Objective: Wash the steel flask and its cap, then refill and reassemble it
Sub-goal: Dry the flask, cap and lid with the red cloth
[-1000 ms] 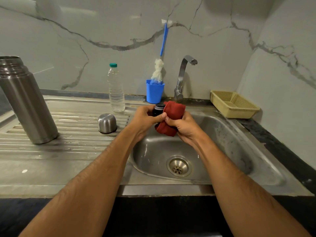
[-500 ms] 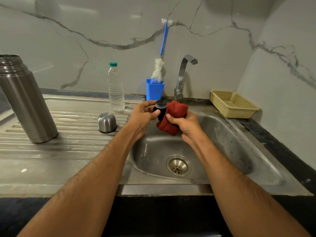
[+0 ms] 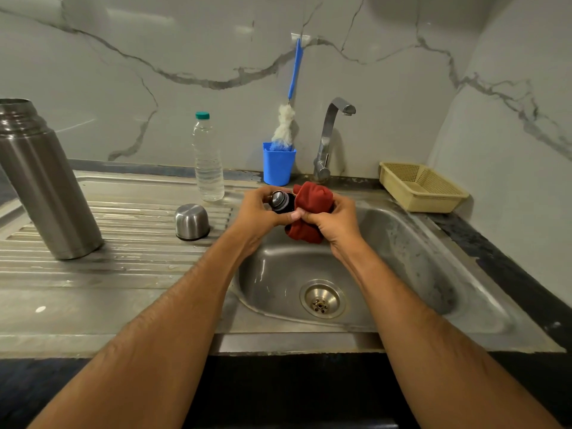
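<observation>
Flask stopper (image 3: pixel 281 202), dark with a metal-coloured end, sat in our left hand (image 3: pixel 258 212) above the back edge of the sink basin (image 3: pixel 402 258); our left grip was curled round it, thumb along its underside; our right hand (image 3: pixel 332 222) had its grip closed on a bunched red cloth (image 3: pixel 312 209), which was touching the stopper's right side; the two thumbs met under the stopper. We saw the steel flask (image 3: pixel 46 184) standing upright and uncapped at the far left of the ribbed draining board (image 3: pixel 123 258), well apart from our hands; the steel cup cap (image 3: pixel 191 222) stood mouth down on the same board, between the flask and the basin. A clear water bottle (image 3: pixel 208 159) with a green top stood behind the cap; a blue cup (image 3: pixel 278 167) holding a bottle brush (image 3: pixel 286 125) stood beside the tap (image 3: pixel 329 134); a yellow basket (image 3: pixel 421 187) lay on the desk (image 3: pixel 510 274) to the right of the tap.
</observation>
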